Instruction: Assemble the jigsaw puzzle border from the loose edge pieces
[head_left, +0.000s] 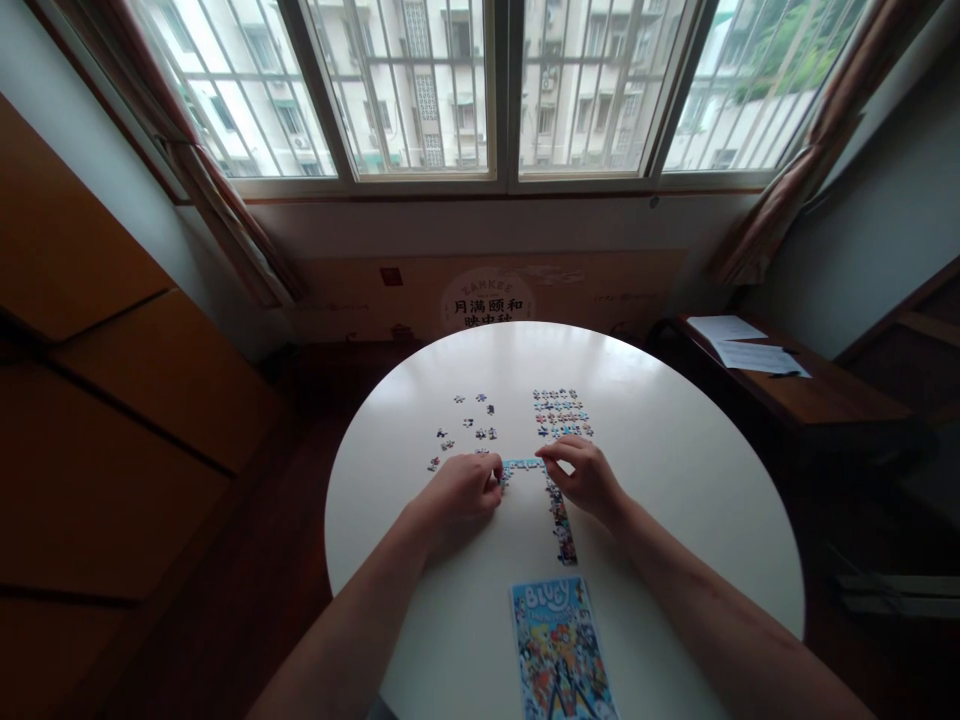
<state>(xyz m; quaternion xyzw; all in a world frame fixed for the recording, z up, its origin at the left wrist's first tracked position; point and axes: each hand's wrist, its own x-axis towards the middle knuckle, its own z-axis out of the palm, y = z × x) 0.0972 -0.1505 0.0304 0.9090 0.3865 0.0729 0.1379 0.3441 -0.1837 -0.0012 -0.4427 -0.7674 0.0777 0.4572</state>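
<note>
A partly joined jigsaw puzzle border (564, 535) lies on the white round table, with a top edge and a right side. At the border's upper left corner, my left hand (469, 480) rests with its fingers curled together; whatever they hold is hidden. My right hand (581, 470) is at the upper right corner, thumb and forefinger pinched at the top edge pieces. I cannot make out a piece between them. Loose puzzle pieces (468, 423) are scattered beyond my left hand. Neat rows of puzzle pieces (562, 406) lie beyond my right hand.
Close to me on the round table (675, 560) lies a colourful Bluey picture sheet or box (559, 640), between my forearms. A wooden side table (832, 395) at the right bears papers (757, 355) and pens. A barred window and a long printed box stand beyond the table.
</note>
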